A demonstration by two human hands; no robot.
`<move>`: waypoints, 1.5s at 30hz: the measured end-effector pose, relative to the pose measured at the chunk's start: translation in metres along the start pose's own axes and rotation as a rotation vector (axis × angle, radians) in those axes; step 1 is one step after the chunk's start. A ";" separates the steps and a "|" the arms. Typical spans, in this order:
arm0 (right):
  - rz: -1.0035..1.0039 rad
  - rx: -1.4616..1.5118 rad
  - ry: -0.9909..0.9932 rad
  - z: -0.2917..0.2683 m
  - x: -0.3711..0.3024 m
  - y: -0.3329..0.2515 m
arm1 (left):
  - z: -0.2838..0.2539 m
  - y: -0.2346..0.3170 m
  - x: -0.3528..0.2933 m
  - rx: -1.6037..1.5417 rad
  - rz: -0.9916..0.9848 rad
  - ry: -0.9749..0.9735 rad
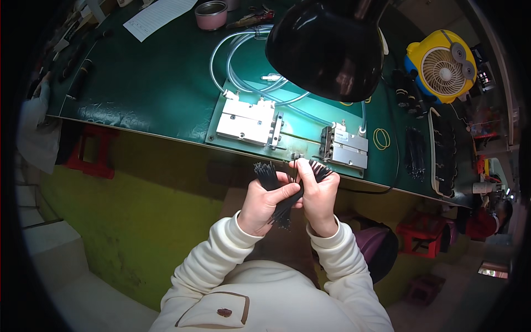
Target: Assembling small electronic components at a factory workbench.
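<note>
smooth black dome-shaped lampshade (321, 55) gleamed glossy, flat green tabletop (149, 83) shone slick, silver block-shaped fixtures (243, 123) looked satin metal, clear looped tubing (230, 69) was shiny plastic, thin black strands (267, 176) looked matt

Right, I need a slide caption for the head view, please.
Left hand and right hand grip thin black strands in their fingers beside a green table.

The top (276, 282) is soft cream fabric — long sleeves (207, 263) ending in snug cuffs (239, 228). A pocket-like panel (207, 310) carries brown edging (246, 310) — and a small dark reddish-brown emblem (224, 312). Left hand (260, 203) and right hand (319, 196) are bare.
</note>
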State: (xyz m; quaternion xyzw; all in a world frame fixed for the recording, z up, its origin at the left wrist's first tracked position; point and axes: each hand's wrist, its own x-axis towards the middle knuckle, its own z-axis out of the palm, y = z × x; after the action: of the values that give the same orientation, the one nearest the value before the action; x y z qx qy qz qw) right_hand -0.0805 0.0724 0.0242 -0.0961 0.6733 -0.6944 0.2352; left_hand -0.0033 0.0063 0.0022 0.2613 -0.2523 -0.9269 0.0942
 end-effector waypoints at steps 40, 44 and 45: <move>-0.693 -1.323 -0.010 -0.116 0.238 -0.113 | -0.153 -0.092 -0.042 -0.035 -0.349 0.467; -0.656 -1.405 0.037 -0.076 0.278 -0.087 | -0.142 -0.083 -0.040 -0.072 -0.357 0.504; -0.644 -1.442 0.050 -0.068 0.280 -0.084 | -0.138 -0.081 -0.043 -0.079 -0.352 0.525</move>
State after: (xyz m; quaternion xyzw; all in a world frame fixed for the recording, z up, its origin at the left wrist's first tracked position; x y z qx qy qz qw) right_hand -0.3714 0.0034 0.0497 -0.3994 0.9015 -0.1225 -0.1129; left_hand 0.1033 0.0309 -0.1219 0.5275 -0.1339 -0.8389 0.0042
